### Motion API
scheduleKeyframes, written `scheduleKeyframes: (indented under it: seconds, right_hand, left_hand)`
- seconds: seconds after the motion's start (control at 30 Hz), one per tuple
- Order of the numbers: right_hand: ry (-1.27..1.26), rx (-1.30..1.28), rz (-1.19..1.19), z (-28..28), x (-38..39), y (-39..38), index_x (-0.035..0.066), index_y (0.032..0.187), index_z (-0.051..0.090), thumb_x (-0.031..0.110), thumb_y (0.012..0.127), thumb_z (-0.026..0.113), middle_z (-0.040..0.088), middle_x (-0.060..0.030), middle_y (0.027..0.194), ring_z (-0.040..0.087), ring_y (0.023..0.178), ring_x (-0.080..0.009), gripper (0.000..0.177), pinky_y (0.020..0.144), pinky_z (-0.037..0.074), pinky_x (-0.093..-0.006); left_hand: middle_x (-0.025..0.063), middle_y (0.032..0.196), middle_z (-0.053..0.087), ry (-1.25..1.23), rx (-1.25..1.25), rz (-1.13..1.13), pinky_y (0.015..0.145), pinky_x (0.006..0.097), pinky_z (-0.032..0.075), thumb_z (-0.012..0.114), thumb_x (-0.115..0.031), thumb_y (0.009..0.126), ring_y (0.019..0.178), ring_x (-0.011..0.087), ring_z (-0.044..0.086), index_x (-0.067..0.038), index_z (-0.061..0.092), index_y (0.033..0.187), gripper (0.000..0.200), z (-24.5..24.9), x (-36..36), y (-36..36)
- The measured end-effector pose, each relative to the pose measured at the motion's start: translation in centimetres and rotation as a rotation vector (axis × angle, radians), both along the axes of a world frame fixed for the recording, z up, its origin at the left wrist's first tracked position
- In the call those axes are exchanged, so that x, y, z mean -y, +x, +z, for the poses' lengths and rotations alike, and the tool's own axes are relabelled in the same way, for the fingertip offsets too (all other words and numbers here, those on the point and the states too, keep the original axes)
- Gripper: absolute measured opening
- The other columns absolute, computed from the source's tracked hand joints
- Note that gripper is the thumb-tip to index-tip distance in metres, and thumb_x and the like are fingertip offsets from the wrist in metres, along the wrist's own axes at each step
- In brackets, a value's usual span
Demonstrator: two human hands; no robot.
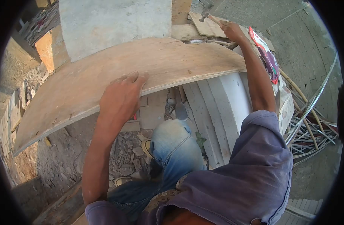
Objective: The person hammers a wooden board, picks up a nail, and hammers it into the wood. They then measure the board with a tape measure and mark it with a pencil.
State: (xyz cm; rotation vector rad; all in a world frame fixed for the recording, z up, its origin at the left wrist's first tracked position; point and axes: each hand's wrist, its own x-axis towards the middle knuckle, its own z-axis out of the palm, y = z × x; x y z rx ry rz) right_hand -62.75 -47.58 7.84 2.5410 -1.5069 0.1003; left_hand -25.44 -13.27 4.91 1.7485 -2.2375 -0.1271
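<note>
A wide plywood board [160, 60] stretches across the view in front of me, tilted, with its layered edge toward me. My left hand [121, 90] grips the board near the middle of this edge, fingers bent over the upper face. Farther off at the upper right, my right hand [232, 30] is closed round the wooden handle of a hammer [214, 18]. The hammer's metal head is raised beyond the board's right part, apart from my left hand.
White-grey slabs [213, 112] lean under the board's right side. A pale panel [115, 26] stands behind it. Rubble [128, 153] lies by my feet. To the right are a red and purple packet [267, 58] and a heap of metal strips [314, 131].
</note>
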Motion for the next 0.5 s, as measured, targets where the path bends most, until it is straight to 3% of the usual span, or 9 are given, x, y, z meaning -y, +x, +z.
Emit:
scheduleKeyframes:
  seconds: [0.1,0.17,0.23,0.3,0.37,0.43,0.5]
  right_hand:
    - [0.016,0.054,-0.062,-0.3,-0.9,1.1,0.006,0.105,0.066,0.024,0.095,0.043,0.065,-0.0247,0.104,0.060,0.099,-0.0428,0.032,0.087,0.048,-0.0475]
    - [0.232,-0.294,0.050,-1.4,0.2,0.5,0.009,0.123,0.061,0.029,0.098,0.041,0.064,-0.0255,0.104,0.060,0.093,-0.0443,0.037,0.082,0.047,-0.0475]
    - [0.145,-0.284,0.014,0.3,0.9,1.1,0.009,0.123,0.061,0.030,0.098,0.042,0.065,-0.0241,0.103,0.061,0.092,-0.0434,0.038,0.081,0.048,-0.0476]
    - [0.018,0.043,-0.056,1.4,1.2,1.2,0.009,0.105,0.068,0.024,0.094,0.044,0.066,-0.0218,0.102,0.062,0.097,-0.0400,0.031,0.083,0.049,-0.0479]
    - [0.007,0.102,-0.178,0.8,0.8,1.4,0.008,0.106,0.068,0.026,0.093,0.044,0.066,-0.0220,0.104,0.061,0.100,-0.0402,0.032,0.084,0.049,-0.0465]
    - [0.130,-0.244,0.077,0.2,-0.8,1.6,0.007,0.109,0.067,0.025,0.094,0.044,0.066,-0.0233,0.105,0.061,0.099,-0.0404,0.033,0.084,0.049,-0.0461]
    - [0.232,-0.322,-0.030,0.1,-1.9,2.3,0.006,0.108,0.065,0.024,0.095,0.043,0.066,-0.0239,0.103,0.061,0.099,-0.0410,0.032,0.084,0.049,-0.0461]
  left_hand:
    - [0.0143,0.123,0.063,-0.004,0.001,-0.001,0.085,0.0412,0.053,0.056,0.004,0.073,0.104,0.0336,0.064,-0.012,0.059,0.124,0.053,-0.1,-0.1,0.0]
    - [0.0145,0.122,0.063,-0.031,0.000,-0.003,0.085,0.0412,0.053,0.056,0.003,0.073,0.104,0.0335,0.064,-0.012,0.059,0.123,0.052,-0.3,-0.2,0.0]
    - [0.0149,0.122,0.063,-0.041,0.031,-0.011,0.084,0.0413,0.054,0.056,0.003,0.074,0.104,0.0330,0.064,-0.011,0.060,0.123,0.051,-0.5,0.0,0.1]
    - [0.0149,0.122,0.063,-0.043,0.019,-0.001,0.084,0.0412,0.054,0.056,0.003,0.074,0.104,0.0327,0.064,-0.011,0.060,0.122,0.051,-0.3,0.1,0.0]
    - [0.0149,0.122,0.063,-0.036,0.009,-0.010,0.084,0.0412,0.054,0.056,0.003,0.074,0.104,0.0324,0.064,-0.011,0.060,0.122,0.050,-0.2,-0.2,-0.1]
    - [0.0147,0.121,0.064,-0.035,0.017,-0.007,0.084,0.0412,0.054,0.057,0.002,0.074,0.104,0.0320,0.065,-0.010,0.060,0.122,0.049,-0.1,-0.1,0.0]
    - [0.0147,0.120,0.064,-0.021,0.013,-0.003,0.083,0.0411,0.054,0.057,0.002,0.075,0.103,0.0320,0.065,-0.010,0.060,0.122,0.049,-0.1,-0.1,0.0]
